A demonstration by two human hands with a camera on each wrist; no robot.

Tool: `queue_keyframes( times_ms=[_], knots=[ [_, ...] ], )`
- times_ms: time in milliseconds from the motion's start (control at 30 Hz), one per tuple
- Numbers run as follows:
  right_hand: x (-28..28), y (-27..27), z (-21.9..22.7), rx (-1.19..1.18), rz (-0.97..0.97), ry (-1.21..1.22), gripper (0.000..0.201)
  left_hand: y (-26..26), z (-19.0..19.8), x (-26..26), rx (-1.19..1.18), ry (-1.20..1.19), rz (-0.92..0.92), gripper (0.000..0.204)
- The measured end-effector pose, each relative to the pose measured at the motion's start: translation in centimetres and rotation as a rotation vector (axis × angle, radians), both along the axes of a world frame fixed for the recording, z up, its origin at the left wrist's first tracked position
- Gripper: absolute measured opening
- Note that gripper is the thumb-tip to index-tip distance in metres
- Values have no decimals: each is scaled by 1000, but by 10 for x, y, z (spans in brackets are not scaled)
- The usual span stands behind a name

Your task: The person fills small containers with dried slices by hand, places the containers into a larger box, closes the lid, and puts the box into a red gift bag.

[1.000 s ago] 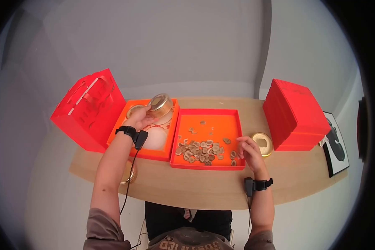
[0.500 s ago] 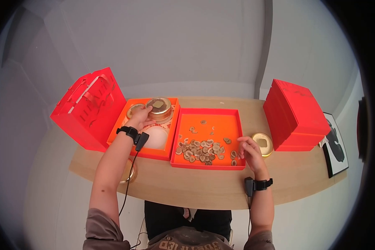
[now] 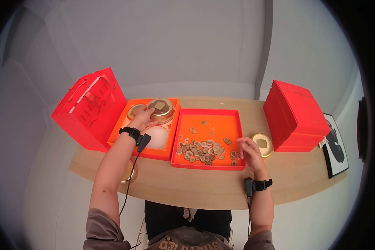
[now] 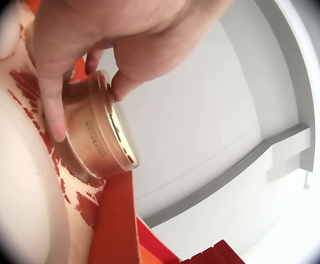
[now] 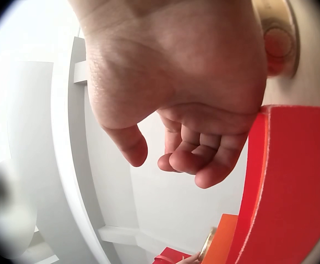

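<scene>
I have my left hand (image 3: 142, 118) around the jar (image 3: 161, 108), in the left box's (image 3: 174, 129) far-right corner; my right hand (image 3: 250, 152) hangs loosely curled, holding nothing. The jar looks light, stiff, slick: best gripped around its sides.

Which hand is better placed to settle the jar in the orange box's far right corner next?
Likely the left hand: its thumb and fingers hold the jar. The right hand holds nothing but is by the tray's right edge, farther from it.
</scene>
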State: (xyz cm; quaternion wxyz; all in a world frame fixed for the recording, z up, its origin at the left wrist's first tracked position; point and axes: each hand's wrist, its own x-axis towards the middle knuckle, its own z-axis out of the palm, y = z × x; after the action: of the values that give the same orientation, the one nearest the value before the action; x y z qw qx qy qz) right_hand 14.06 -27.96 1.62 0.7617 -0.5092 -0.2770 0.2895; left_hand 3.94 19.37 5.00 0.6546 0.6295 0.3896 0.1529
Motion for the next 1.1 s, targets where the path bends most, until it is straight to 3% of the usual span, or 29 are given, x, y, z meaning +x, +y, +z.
queue_keyframes(
  times_ms=[100, 233, 333, 533, 600, 733, 800, 933, 1000, 1100],
  knots=[
    [-1, 0, 1, 0, 1, 1, 24, -5, 0, 0, -45, -10, -5, 52],
    [0, -1, 0, -4, 8, 14, 23, -6, -1, 1, -61, -6, -4, 52],
    [-1, -1, 1, -6, 11, 15, 23, 7, -13, 8, 25, 6, -61, 50],
    [-2, 0, 1, -6, 12, 20, 23, -8, 7, 3, 278, 58, -118, 40],
    [-2, 0, 0, -7, 10, 26, 23, 4, 2, 8, 430, 223, -192, 32],
    [0, 0, -1, 1, 17, 21, 24, 17, -13, 9, 438, 229, -161, 35],
    [0, 0, -2, 4, 19, 22, 24, 16, -22, 8, 1019, 183, -68, 46],
    [0, 1, -2, 7, 20, 22, 23, 2, -2, 5, 1008, 233, -235, 45],
    [0, 0, -2, 8, 22, 27, 23, 5, -4, 5, 1151, 308, -351, 48],
    [0, 1, -2, 9, 20, 24, 23, 6, -4, 7, 1154, 363, -400, 45]
  ],
)
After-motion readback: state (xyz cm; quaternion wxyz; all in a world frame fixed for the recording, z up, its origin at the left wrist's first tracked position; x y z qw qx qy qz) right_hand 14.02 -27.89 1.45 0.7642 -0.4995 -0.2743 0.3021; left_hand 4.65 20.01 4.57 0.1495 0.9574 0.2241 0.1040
